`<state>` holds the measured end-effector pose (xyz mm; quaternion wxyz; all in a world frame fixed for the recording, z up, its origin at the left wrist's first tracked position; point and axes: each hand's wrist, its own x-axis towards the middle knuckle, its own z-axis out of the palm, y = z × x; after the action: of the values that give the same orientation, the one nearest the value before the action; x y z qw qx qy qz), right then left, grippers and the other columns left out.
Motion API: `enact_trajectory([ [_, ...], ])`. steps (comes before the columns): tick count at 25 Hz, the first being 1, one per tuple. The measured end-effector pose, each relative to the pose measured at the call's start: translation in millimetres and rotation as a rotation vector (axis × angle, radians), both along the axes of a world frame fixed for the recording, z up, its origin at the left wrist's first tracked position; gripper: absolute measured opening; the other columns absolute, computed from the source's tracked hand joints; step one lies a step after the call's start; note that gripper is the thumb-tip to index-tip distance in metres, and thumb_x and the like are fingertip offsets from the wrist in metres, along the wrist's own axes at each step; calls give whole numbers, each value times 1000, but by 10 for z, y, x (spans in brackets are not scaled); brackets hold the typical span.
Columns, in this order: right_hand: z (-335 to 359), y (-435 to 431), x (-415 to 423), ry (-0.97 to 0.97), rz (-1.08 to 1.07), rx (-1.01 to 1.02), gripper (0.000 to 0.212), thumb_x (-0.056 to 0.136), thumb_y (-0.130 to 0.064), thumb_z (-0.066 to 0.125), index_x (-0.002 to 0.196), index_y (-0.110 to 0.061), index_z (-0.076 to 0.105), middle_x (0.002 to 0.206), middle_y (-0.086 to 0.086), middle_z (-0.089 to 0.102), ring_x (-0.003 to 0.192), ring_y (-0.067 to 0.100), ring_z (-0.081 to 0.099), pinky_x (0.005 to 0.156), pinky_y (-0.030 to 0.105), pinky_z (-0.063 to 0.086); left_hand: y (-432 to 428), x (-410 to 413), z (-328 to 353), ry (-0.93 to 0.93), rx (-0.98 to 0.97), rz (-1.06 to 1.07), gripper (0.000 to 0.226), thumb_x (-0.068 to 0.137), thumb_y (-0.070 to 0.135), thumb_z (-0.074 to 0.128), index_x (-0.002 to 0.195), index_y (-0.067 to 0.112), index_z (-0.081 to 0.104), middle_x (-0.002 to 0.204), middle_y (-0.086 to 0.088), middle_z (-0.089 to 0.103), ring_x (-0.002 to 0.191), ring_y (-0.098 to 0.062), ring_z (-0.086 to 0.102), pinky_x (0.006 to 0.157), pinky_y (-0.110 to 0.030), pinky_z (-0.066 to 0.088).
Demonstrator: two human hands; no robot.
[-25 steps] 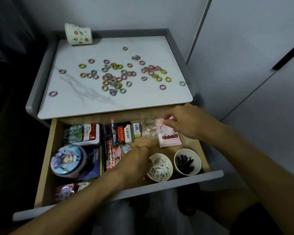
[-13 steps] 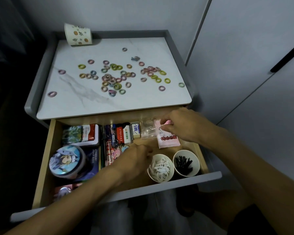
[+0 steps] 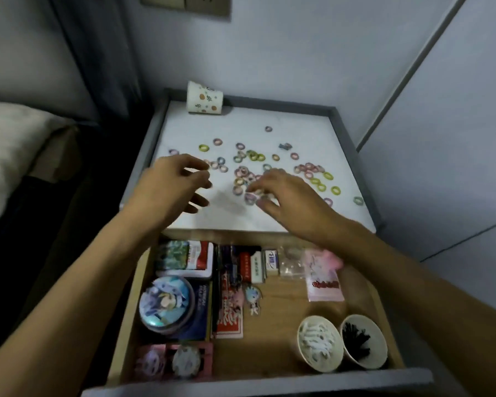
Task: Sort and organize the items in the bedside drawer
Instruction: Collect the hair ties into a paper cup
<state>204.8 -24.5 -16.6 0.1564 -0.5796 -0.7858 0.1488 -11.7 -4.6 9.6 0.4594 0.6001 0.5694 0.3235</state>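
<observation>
Rings [image 3: 242, 171] beneath right hand [image 3: 288, 196], left hand [image 3: 171, 187] beside

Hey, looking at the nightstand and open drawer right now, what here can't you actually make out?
Head view only:
- Whether the right hand pinches any of the hair ties: its fingertips are motion-blurred and cover them.
- Top of the pink packet: smeared by blur at the right forearm.
- Print on the small boxes at the back of the drawer: too small.
- Pictures on the pink box, drawer's front left: blurred.
</observation>
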Motion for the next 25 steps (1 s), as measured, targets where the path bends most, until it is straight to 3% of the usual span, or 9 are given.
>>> enact_trajectory([
  [5, 161, 1672, -646, -174, 10, 68, 56, 91, -17, 61, 144, -26, 44, 150, 8, 38, 135, 26, 38, 105, 32, 34, 280, -525, 71, -175, -29, 203, 18, 96, 20, 58, 112, 15, 65, 94, -3, 73, 71, -21, 73, 61, -27, 53],
  [9, 11, 2631, -957, -309, -45, 14, 92, 80, -16, 71, 154, -15, 17, 151, 15, 31, 137, 34, 33, 108, 42, 37, 492, -745, 71, -286, -58, 291, 18, 96, 16, 57, 112, 16, 65, 94, -3, 73, 71, -18, 73, 58, -26, 57],
  [12, -113, 2939, -1012, -368, -101, 68, 91, 79, -16, 73, 152, -11, 18, 146, 18, 35, 131, 37, 37, 105, 46, 40, 548, -746, 48, -332, -73, 316, 21, 95, 18, 58, 115, 17, 64, 93, -1, 72, 74, -18, 73, 59, -27, 57],
  [16, -152, 3021, -1042, -441, -138, 151, 76, 79, -23, 77, 140, -3, 36, 136, 20, 37, 125, 36, 40, 99, 47, 45, 519, -731, 58, -332, -76, 326, 24, 94, 18, 60, 118, 17, 61, 94, 0, 71, 76, -18, 72, 59, -27, 56],
  [20, 50, 2767, -1013, -225, -158, 47, 78, 73, -32, 82, 134, -9, 39, 129, 13, 51, 114, 30, 54, 90, 43, 50, 439, -625, 118, -306, -30, 334, 36, 91, 22, 64, 126, 20, 56, 102, 3, 68, 86, -14, 70, 79, -35, 59],
  [23, 406, 2067, -943, 242, -203, 47, 71, 73, -38, 82, 130, -16, 46, 118, 0, 61, 102, 19, 61, 85, 34, 53, 339, -420, 168, -361, -33, 322, 63, 85, 36, 71, 140, 28, 41, 117, 15, 54, 100, -6, 59, 85, -28, 51],
  [25, 528, 1308, -843, 601, -176, -41, 59, 77, -31, 81, 127, -18, 52, 113, -2, 66, 98, 15, 65, 80, 29, 57, 240, -248, 168, -462, -95, 254, 86, 77, 45, 76, 147, 31, 29, 123, 18, 48, 105, -1, 53, 87, -22, 43],
])
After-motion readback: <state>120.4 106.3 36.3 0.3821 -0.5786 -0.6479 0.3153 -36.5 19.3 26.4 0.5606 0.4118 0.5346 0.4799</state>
